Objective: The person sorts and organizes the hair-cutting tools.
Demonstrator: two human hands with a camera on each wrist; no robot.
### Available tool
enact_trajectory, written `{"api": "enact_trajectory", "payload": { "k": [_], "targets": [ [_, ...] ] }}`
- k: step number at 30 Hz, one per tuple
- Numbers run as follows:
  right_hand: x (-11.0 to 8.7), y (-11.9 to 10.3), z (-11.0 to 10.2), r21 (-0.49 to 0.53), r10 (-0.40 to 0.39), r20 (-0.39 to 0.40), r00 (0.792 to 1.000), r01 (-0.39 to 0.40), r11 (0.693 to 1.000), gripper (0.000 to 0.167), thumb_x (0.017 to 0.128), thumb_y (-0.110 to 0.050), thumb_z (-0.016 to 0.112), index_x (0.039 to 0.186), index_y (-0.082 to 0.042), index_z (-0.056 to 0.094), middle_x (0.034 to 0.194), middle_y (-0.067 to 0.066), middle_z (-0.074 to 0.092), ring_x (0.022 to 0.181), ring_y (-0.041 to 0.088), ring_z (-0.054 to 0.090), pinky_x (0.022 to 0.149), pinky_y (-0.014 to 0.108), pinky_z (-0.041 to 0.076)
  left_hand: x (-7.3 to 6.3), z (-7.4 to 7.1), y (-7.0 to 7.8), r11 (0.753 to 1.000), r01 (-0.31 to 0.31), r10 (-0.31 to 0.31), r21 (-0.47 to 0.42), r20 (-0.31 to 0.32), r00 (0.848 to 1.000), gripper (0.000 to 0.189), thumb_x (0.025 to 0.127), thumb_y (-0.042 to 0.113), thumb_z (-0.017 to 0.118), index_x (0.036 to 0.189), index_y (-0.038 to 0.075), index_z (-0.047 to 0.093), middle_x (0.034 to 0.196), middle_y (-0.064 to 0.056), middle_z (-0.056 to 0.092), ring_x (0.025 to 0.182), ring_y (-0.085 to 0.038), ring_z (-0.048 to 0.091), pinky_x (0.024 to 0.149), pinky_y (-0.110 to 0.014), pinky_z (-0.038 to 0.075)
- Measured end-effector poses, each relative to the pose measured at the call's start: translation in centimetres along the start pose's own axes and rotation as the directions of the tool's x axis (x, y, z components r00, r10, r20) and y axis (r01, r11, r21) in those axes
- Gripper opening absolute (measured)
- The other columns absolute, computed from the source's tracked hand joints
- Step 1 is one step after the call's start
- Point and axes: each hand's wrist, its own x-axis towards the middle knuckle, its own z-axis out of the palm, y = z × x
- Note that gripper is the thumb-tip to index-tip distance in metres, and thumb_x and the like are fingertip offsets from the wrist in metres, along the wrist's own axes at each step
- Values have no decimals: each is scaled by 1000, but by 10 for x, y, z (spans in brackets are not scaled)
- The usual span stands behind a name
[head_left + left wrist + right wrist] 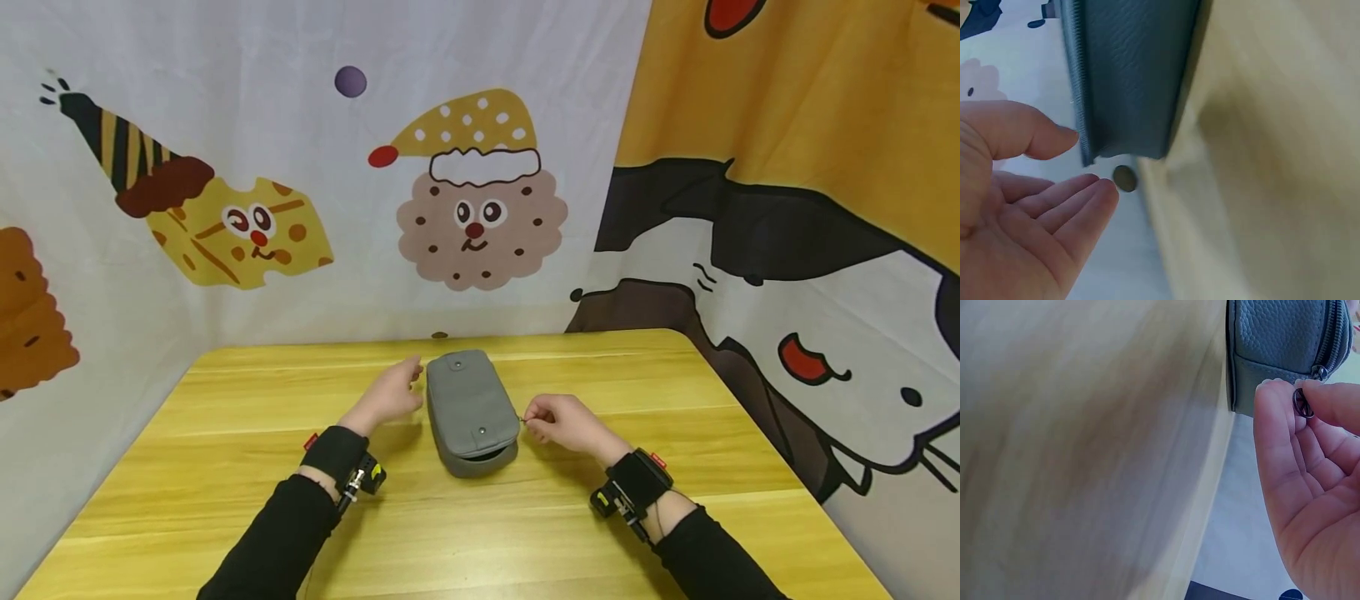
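Observation:
A grey zip-up case (471, 400) with a pebbled leather look lies on the table, two metal snaps showing on its lid. Along its near end the lid stands slightly apart from the base, leaving a dark gap. My right hand (567, 423) is at the near right corner, thumb and forefinger pinching the dark metal zipper pull (1303, 404). The closed zipper teeth (1332, 339) run along the side behind that pull. Beside the far left side, my left hand (390, 392) has its thumb and fingers spread apart, holding nothing, close to the case wall (1135, 75).
The yellow wood-grain table (255, 467) extends around the case on all sides. Behind it hangs a printed cloth (480, 50) with cartoon figures, meeting the table's far edge. Both wrists wear black straps with small cameras (371, 475).

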Motion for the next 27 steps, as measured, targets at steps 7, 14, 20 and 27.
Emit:
{"api": "enact_trajectory", "payload": {
  "k": [7, 14, 20, 27],
  "targets": [
    [0, 2, -1, 4, 7, -3, 1000, -7, 1000, 7, 98, -4, 61, 94, 0, 65, 80, 10, 66, 68, 16, 62, 60, 26, 53, -4, -10, 22, 908, -246, 226, 340, 99, 969, 90, 76, -2, 79, 150, -10, 28, 150, -30, 37, 138, -44, 35, 112, -51, 32],
    [2, 6, 0, 19, 6, -4, 1000, -6, 1000, 6, 98, -4, 61, 95, 0, 65, 80, 9, 66, 67, 15, 62, 60, 27, 54, -2, -7, 45, 667, -469, 419, 579, 229, 879, 118, 60, 18, 97, 153, -4, 28, 154, -22, 34, 143, -38, 30, 116, -45, 28],
    [2, 6, 0, 19, 9, -3, 1000, -9, 1000, 6, 98, -5, 62, 95, -1, 66, 79, 7, 65, 67, 15, 62, 60, 27, 54, 6, -4, 54, 542, -529, 428, 653, 327, 842, 132, 51, 29, 100, 156, 2, 25, 159, -16, 28, 146, -34, 25, 117, -45, 26],
    [3, 6, -1, 17, 13, 1, 1000, -13, 1000, 6, 98, -4, 61, 95, -1, 66, 80, 8, 66, 67, 13, 62, 60, 27, 55, 15, -1, 60, 429, -556, 392, 712, 407, 825, 138, 47, 42, 101, 157, 5, 25, 159, -13, 28, 146, -30, 26, 117, -44, 26]
  ]
}}
